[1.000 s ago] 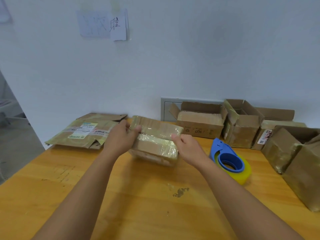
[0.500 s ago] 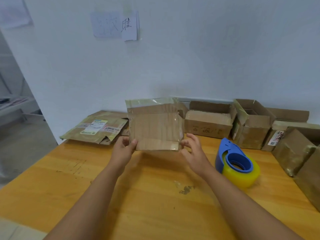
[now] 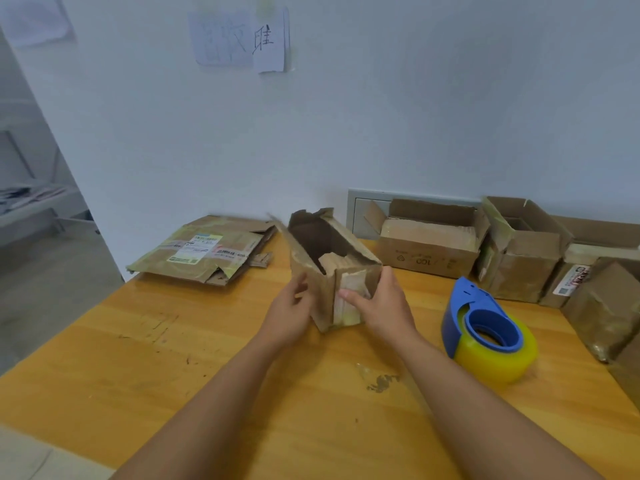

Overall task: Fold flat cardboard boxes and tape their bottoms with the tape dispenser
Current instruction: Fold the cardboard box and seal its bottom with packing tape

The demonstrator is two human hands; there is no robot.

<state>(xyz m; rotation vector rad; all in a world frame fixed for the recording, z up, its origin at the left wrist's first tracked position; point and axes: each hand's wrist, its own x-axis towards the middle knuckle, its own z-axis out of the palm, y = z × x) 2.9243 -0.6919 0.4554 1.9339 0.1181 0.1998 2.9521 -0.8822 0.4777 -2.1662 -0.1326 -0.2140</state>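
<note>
Near the middle of the tabletop (image 3: 173, 375), the box (image 3: 332, 268) now stands with its open side up; half a second ago it was held up showing a flat face. So it looks taped and ready to set aside. The left hand (image 3: 289, 311) lies loosely open against its left wall; the right hand (image 3: 384, 306) grips the near end. The cardboard is worn brown, with torn flaps and yellowed tape. To its right lies the dispenser (image 3: 485, 330); toward the far edge, flat boxes (image 3: 204, 249) sit left and done boxes (image 3: 429, 245) right.

Table (image 3: 207, 358): boxes (image 3: 429, 249), tape dispenser (image 3: 485, 336).
</note>
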